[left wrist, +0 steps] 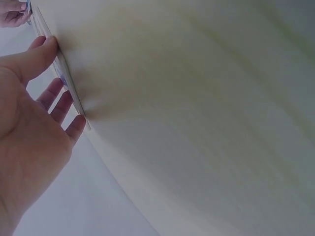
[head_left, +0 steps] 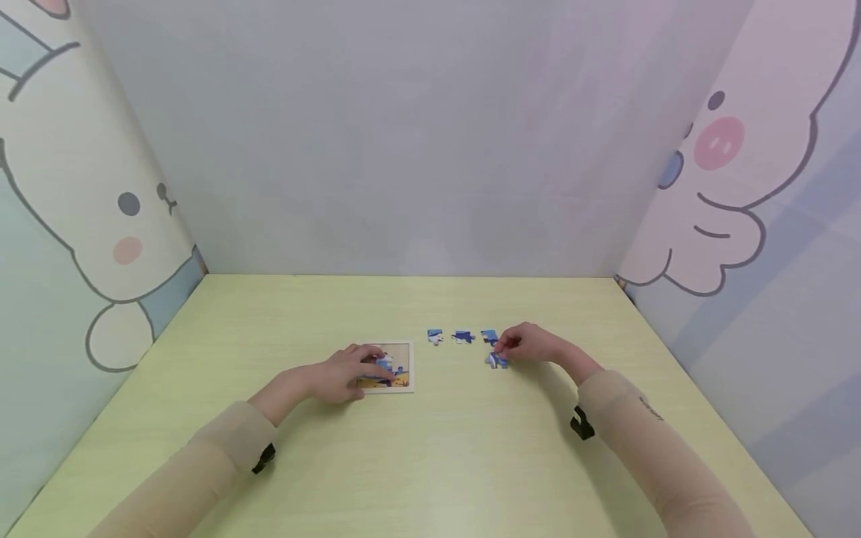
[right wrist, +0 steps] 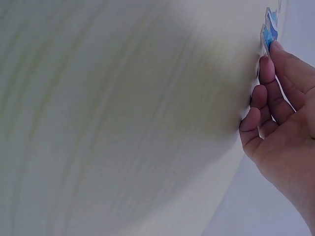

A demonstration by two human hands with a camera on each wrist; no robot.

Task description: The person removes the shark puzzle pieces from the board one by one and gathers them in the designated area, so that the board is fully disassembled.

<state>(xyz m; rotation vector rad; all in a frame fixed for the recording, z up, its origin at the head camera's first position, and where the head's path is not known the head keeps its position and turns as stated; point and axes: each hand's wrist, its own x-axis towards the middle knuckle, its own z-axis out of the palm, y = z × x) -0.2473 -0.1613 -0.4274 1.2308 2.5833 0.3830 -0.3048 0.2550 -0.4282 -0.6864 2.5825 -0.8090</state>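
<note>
L hand (head_left: 339, 376) on framed puzzle (head_left: 412, 366), fingers loosely spread — R hand (head_left: 528, 343) pinches blue pc (head_left: 496, 361) nr 3 other pcs (head_left: 463, 337).

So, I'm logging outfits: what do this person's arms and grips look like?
Left sleeve and right sleeve are beige, ending on the forearm; the right has a small dark marking. A small black piece shows beneath each sleeve. Left grip and right grip are ungloved.

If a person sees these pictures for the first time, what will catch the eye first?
Probably a large white cartoon figure on the left of the head view and another on the right. Between them, on the yellowish table, the left hand rests on a framed puzzle; the right hand pinches a puzzle piece.
</note>
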